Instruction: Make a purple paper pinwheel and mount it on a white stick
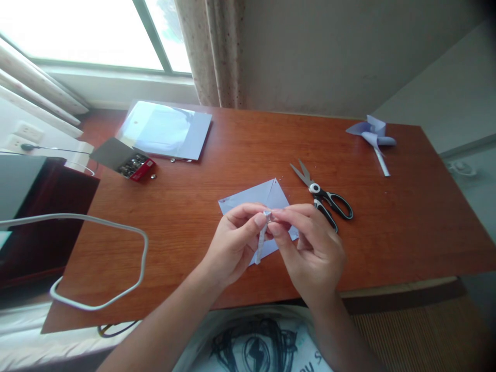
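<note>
- Left hand [232, 240] pinches a thin white paper stick [260, 246]; right hand [315, 248] has fingertips at its top.
- Beneath, pale paper [250, 197] on a brown counter [186, 217].
- Open scissors [315, 189] near the right hand.
- Paper pinwheel [372, 138] far right; open box [144, 169] left.

The slim white paper stick [261, 247] was held aslant, its upper end partly covered, above the pale lavender paper sheet [250, 196], which bore small dark marks near its corners.

White stick [260, 247], pale lavender paper [259, 194]
</note>
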{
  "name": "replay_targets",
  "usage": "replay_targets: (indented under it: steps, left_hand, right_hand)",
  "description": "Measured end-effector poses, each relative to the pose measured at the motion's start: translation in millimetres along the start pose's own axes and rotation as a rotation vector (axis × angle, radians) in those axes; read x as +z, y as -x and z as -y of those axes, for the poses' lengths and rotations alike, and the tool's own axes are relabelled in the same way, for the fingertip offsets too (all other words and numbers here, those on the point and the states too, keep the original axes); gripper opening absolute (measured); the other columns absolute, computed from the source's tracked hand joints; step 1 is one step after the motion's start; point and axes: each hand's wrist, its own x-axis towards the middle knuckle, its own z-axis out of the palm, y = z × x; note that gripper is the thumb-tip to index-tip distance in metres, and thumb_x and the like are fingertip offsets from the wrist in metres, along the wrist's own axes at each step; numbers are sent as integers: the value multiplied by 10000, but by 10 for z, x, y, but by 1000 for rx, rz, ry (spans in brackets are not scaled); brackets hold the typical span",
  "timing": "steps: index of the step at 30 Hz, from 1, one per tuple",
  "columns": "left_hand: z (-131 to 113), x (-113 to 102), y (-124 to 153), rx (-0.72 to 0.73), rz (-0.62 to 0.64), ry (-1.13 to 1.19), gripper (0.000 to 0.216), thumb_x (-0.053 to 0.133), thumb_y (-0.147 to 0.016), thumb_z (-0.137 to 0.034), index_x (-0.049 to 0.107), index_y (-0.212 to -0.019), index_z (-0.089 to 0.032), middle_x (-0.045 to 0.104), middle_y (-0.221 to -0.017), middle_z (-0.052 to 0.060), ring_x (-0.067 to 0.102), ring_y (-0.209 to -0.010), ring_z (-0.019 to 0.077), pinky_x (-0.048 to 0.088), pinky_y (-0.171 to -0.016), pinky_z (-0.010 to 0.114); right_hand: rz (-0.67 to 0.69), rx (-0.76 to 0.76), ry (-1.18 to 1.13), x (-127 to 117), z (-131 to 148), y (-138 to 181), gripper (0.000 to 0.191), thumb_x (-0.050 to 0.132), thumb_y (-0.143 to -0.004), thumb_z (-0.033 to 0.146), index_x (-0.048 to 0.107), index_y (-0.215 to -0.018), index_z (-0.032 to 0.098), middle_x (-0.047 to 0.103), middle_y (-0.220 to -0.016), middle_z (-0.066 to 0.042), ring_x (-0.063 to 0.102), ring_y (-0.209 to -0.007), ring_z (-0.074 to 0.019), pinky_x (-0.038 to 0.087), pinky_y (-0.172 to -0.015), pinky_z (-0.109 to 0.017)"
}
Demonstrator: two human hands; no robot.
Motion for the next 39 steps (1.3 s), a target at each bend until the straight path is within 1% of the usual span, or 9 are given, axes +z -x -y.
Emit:
replay_targets:
  steps: [6,10,14,17,26,29,32,37,39]
  left_hand:
    - [-7,17,-9,-4,-22,-6,159,929,-721,-277,816,-789,-188,739,-766,6,654,-661,84,544,-663,178]
    - [-2,7,-3,-3,-16,-4,155,927,-726,-277,815,-789,-190,737,-765,6,653,-667,84,545,-677,179]
    - [2,2,-1,-15,-12,-7,165,922,-734,-280,810,-800,-179,741,-763,9,650,-659,82,536,-662,176]
    - [-1,9,-4,-22,-29,-9,181,931,-720,-280,807,-798,-173,740,-745,9,639,-650,84,527,-652,181]
    - [2,8,-28,-36,-79,24,177,929,-721,-257,806,-814,-171,752,-737,8,660,-661,84,552,-689,174]
    - [5,9,-26,-42,-93,27,186,935,-710,-252,804,-812,-168,762,-766,13,676,-682,92,560,-698,181]
    - [10,5,-21,-41,-92,12,194,935,-712,-265,804,-815,-166,754,-753,10,665,-661,88,552,-673,181]
    - [13,-5,-27,-44,-92,27,187,937,-709,-258,806,-814,-175,760,-772,4,666,-664,77,547,-679,172]
    - [10,-1,-31,-46,-87,27,179,931,-717,-256,806,-814,-172,755,-759,5,658,-658,75,537,-675,171]
  right_hand:
    - [8,-31,31,-20,6,3,279,685,-907,50,740,-1068,270,707,-959,-13,692,-834,-135,599,-719,-272]
    - [1,-36,43,-13,-7,6,282,689,-907,58,744,-1079,275,707,-981,-23,695,-865,-149,603,-735,-285]
    - [-13,-44,27,6,-28,-2,286,683,-906,46,739,-1086,261,712,-966,-13,687,-862,-132,585,-736,-258]
    - [-18,-32,44,12,-48,-16,255,673,-921,66,732,-1077,259,712,-942,-6,679,-852,-127,577,-736,-252]
    - [-9,-100,186,37,-37,-56,228,649,-935,98,733,-1080,253,747,-956,-35,709,-851,-160,613,-741,-287]
    - [5,-121,183,23,-25,-62,252,651,-924,79,739,-1091,245,751,-963,-39,712,-870,-159,610,-759,-287]
    - [23,-124,198,-4,-27,-68,263,649,-922,61,743,-1081,248,749,-953,-35,710,-860,-153,607,-766,-285]
    - [30,-149,231,-18,-43,-71,218,672,-916,79,730,-1042,247,742,-938,-33,704,-856,-162,604,-761,-307]
    - [15,-132,222,-4,-57,-54,217,674,-911,73,718,-1036,245,741,-947,-32,703,-873,-162,606,-774,-311]
